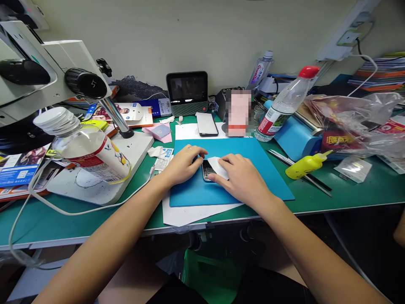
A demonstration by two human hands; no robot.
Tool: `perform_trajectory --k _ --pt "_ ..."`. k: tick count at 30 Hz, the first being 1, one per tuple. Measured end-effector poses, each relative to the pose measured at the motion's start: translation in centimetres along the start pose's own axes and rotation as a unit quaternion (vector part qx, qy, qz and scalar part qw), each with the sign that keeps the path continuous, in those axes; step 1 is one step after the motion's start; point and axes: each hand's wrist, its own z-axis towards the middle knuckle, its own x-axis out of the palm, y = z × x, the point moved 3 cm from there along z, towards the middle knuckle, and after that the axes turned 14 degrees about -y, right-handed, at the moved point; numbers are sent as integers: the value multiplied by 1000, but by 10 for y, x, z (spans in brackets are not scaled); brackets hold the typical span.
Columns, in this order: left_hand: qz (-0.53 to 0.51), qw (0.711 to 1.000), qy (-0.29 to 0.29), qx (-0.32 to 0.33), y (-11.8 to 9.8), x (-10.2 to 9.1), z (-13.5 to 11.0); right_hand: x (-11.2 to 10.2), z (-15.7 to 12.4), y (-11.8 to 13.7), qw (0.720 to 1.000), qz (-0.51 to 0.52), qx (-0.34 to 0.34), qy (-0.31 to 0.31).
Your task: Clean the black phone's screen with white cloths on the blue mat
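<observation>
A phone [207, 171] with a dark, glossy face lies on the blue mat [196, 194] between my hands. My right hand [242, 177] is closed on a white wipe [219, 165], pressing it to the phone's face and covering the right part of the phone. At the phone's left upper edge rests my left hand [187, 164], its fingers bent and a ring on one of them. Its fingertips and thumb touch or nearly touch the phone's edge; whether they grip it is hard to see.
A microscope stand [142, 147] with a drink bottle [95, 152] on its base fills the left. Behind the mat are a small screen [187, 90] and another phone [206, 124]. To the right lie tweezers [300, 173], a yellow squeeze bottle [302, 166] and a red-capped bottle [281, 105].
</observation>
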Motion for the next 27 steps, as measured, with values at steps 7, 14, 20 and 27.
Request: perform_trajectory --k 7,14,20,27 --pt "7 1000 -2 -14 1 -2 1 -5 -21 11 999 -14 -7 -33" --pt "4 1000 -9 -1 0 -2 4 3 -8 16 1000 -17 -8 -24" --pt "5 999 -18 -31 7 -3 4 8 8 38 999 -25 9 -21" --pt "-13 999 -43 -20 6 -3 4 3 -10 40 999 29 3 -20"
